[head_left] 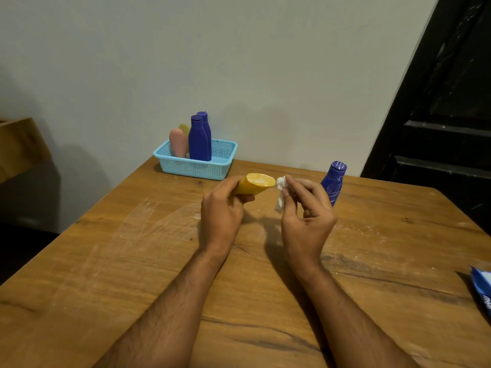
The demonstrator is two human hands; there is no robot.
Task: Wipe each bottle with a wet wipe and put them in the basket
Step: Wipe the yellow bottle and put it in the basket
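The yellow bottle is gripped in the left hand and held above the desk, tipped on its side so that its flat end is turned toward the camera and to the right. Fingers and thumb are curled round its lower body, and the rest of it is hidden behind the hand. Just beside that flat end, a crumpled white wet wipe is pinched between the thumb and fingertips of the right hand — wipe and bottle are seen very close, though whether they touch cannot be told. The remaining fingers of the right hand are loosely bent, palm turned toward the viewer.

Behind the right hand, a blue bottle marked with white streaks is seen upright on the desk, its lower part covered by the hand. Farther back, near the wall, a light blue basket is set on the desk's far edge — four bottles are stood upright in it: two dark blue bottles, one behind the other, a pink bottle to their left, and a pale yellow one partly hidden behind the pink. At the right edge, a blue packet is cut off by the frame. White smears are scattered over the wooden surface.
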